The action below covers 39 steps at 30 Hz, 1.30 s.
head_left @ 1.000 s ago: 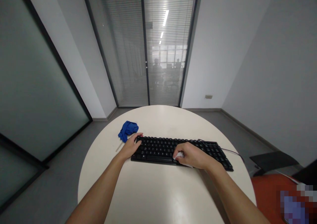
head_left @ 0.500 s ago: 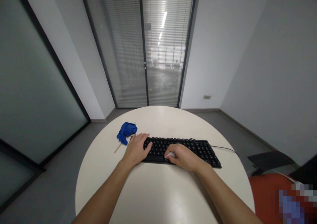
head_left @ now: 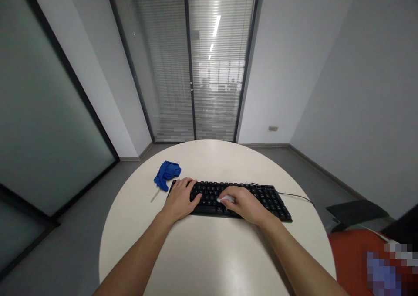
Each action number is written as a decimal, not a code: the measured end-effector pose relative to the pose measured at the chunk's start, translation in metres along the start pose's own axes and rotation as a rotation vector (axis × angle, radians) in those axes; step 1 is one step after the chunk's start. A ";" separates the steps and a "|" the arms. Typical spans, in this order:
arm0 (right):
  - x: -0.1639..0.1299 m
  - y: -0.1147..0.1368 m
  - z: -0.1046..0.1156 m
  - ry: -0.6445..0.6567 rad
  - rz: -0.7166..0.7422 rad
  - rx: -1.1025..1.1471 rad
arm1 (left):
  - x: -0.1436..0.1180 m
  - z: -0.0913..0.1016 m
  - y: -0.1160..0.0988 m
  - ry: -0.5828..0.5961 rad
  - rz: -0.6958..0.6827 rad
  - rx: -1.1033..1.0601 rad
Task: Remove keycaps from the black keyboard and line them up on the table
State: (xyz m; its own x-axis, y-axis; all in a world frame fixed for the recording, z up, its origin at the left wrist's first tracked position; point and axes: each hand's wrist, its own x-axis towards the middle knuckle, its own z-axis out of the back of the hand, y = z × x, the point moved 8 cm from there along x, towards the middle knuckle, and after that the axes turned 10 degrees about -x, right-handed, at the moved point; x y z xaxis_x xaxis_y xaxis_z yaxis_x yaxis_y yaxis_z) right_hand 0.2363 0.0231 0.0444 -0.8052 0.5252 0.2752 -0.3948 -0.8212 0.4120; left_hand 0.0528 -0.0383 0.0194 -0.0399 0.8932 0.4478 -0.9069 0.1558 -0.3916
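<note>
Your right hand (head_left: pixel 243 204) is curled over the middle of the black keyboard (head_left: pixel 228 195), and its fingers are pinched around a small white thing (head_left: pixel 226 199) that looks like a soft wipe or a bit of paper. It is too small to tell which. The white thing is pressed down on the keys, so your hand holds it low and flat against them. Your left hand (head_left: pixel 180 199) lies spread out with nothing in it, palm down on the left end of the keyboard. It looks like it is there to keep the keyboard from sliding while the other hand presses. The keyboard sits across the middle of the round white table (head_left: pixel 209 252), a little tilted, with its right end closer to the right rim. A thin cable (head_left: pixel 295 195) runs off that end toward the table's edge, so there is not much room on that side. Just past your left hand is a crumpled blue cloth (head_left: pixel 166 174), near the keyboard's corner but not touching it as far as you can see. A thin pale stick (head_left: pixel 155 195) lies on the table beside it. The near part of the table, between your arms, has lots of bare room. The far part behind the keyboard is bare too.
</note>
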 end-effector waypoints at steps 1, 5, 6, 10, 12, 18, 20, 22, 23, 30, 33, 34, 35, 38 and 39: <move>0.001 0.003 -0.002 -0.011 0.027 -0.008 | 0.000 0.000 0.000 0.004 0.000 0.001; 0.002 0.006 -0.005 -0.010 0.096 -0.117 | -0.002 -0.003 0.002 0.024 0.002 0.014; 0.001 0.003 -0.003 -0.009 0.086 -0.142 | -0.002 -0.004 0.003 0.027 0.004 0.016; -0.003 -0.008 0.005 0.018 0.071 -0.165 | -0.003 -0.006 0.007 0.030 0.007 0.008; -0.004 -0.008 0.005 0.026 0.087 -0.153 | -0.003 -0.006 0.007 0.031 0.010 0.000; 0.002 0.009 -0.003 -0.048 0.109 -0.088 | -0.001 -0.006 0.004 0.032 0.010 -0.001; 0.003 0.013 -0.005 -0.054 0.118 -0.096 | -0.001 -0.006 0.004 0.032 0.011 -0.009; 0.003 0.011 -0.006 -0.037 0.101 -0.114 | -0.001 -0.006 0.005 0.028 0.016 -0.016; 0.003 0.008 -0.005 -0.022 0.087 -0.120 | -0.001 -0.006 0.005 0.026 0.018 -0.017; -0.001 -0.009 0.003 0.003 0.012 -0.122 | -0.001 -0.004 0.005 0.029 0.020 -0.023; 0.003 -0.003 0.000 -0.075 0.030 -0.081 | -0.001 -0.005 0.005 0.030 0.012 -0.025; 0.005 0.000 -0.002 -0.098 0.039 -0.069 | -0.001 -0.005 0.005 0.029 0.012 -0.029; 0.007 0.002 -0.005 -0.111 0.050 -0.061 | -0.001 -0.005 0.005 0.029 0.012 -0.033; 0.012 0.007 -0.011 -0.126 0.080 -0.082 | -0.001 -0.005 0.007 0.023 0.016 -0.038; 0.013 0.007 -0.011 -0.123 0.086 -0.097 | -0.001 -0.006 0.007 0.023 0.015 -0.037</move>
State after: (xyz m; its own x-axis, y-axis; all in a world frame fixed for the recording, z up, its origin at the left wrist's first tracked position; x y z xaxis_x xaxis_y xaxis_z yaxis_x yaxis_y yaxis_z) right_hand 0.2177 0.0215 0.0413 -0.7803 0.4702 0.4124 -0.3724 -0.8790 0.2977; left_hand 0.0487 -0.0358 0.0117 -0.0433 0.9050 0.4232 -0.8902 0.1574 -0.4275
